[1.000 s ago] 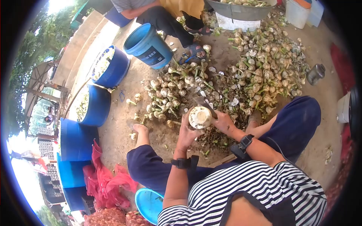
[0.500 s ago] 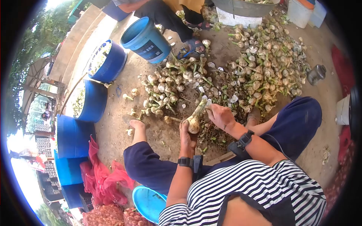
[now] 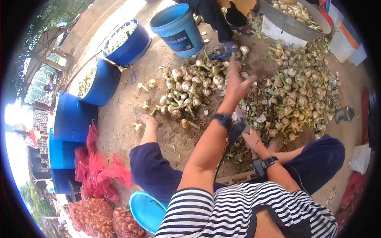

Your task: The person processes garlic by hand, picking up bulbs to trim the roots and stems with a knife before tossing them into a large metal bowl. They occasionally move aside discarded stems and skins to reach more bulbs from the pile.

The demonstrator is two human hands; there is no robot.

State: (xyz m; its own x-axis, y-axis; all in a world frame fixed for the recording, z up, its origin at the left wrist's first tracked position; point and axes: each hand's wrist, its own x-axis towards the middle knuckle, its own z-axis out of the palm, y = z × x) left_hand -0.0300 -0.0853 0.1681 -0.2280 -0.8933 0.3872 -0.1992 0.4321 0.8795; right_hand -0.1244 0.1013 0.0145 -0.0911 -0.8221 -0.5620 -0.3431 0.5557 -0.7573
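Observation:
My left hand [image 3: 238, 82] reaches forward with fingers spread and nothing in it, slightly blurred. It hovers between two heaps of garlic bulbs with green stalks. The smaller garlic heap [image 3: 186, 85] lies to its left, the larger garlic heap [image 3: 299, 93] to its right. Close to my lap, my right hand [image 3: 253, 141] is closed near the loose peelings and trimmings [image 3: 238, 152] on the ground. A greyish piece juts from its fingers; I cannot tell what it is. A single garlic bulb [image 3: 185, 123] with its stalk rests in front of my legs.
A blue bucket [image 3: 180, 37] stands ahead, by another person's foot [image 3: 231, 48]. Blue tubs [image 3: 101, 83] line the left, some filled with garlic. A metal basin [image 3: 293, 23] holds bulbs at back right. Red netting [image 3: 97, 166] and full net sacks [image 3: 91, 218] lie at lower left.
My left hand has let go of the garlic bulb it held and swung forward, opening. My right hand has drawn back toward my lap. The view has shifted slightly.

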